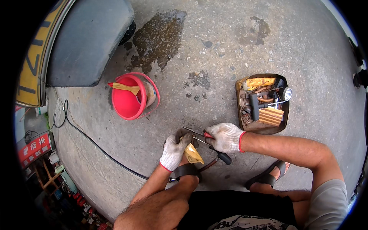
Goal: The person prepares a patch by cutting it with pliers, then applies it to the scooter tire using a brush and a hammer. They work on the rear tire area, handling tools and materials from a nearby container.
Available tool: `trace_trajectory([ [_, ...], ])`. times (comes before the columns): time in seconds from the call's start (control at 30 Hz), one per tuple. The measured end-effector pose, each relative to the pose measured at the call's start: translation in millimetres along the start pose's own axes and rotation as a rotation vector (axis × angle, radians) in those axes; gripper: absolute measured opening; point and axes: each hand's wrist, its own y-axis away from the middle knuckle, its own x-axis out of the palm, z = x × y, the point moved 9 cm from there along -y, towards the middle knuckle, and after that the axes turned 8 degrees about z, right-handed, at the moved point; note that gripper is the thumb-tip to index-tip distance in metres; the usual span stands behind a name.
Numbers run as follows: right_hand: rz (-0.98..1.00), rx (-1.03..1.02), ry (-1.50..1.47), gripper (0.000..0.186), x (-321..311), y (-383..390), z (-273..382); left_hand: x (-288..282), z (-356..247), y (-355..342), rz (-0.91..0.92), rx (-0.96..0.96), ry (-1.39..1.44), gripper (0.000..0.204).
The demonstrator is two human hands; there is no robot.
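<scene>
Both my hands wear white knit gloves with red cuffs and dark, soiled fingers. My left hand (175,149) is closed on a yellow printed packet (193,154), which hangs down over my left foot. Just to the right, my right hand (225,137) grips a red-handled tool (207,135). A thin metal end points from it toward my left fingers; its exact kind is unclear. Below my right hand shows a black-handled tool (224,157) with a slim metal shaft; I cannot tell whether the hand also holds it.
A pink bucket (126,108) with a wooden-handled brush (127,88) stands ahead left. Ahead right sits a metal tool tin (240,103) full of tools and parts. A black hose (101,147) crosses the concrete. A grey vehicle flap (88,42) hangs at upper left, near wet floor stains.
</scene>
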Motion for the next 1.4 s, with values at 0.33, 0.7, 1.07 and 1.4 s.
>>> trace_trajectory([
  [0.33,0.017,-0.08,0.051,0.022,0.0,-1.1,11.1,9.4,-6.3,2.8,0.02,-0.007,0.268,0.02],
  [0.7,0.073,-0.1,0.073,0.033,-1.5,-0.6,27.3,8.3,2.9,0.8,-0.021,-0.062,0.432,0.02],
  [1.07,-0.076,-0.111,0.028,0.031,4.2,-1.3,26.4,6.0,12.8,0.8,-0.038,-0.049,0.547,0.022],
  [1.4,-0.125,-0.028,-0.019,0.033,-5.1,-0.3,17.8,8.0,-0.5,1.5,0.046,0.025,0.704,0.031],
])
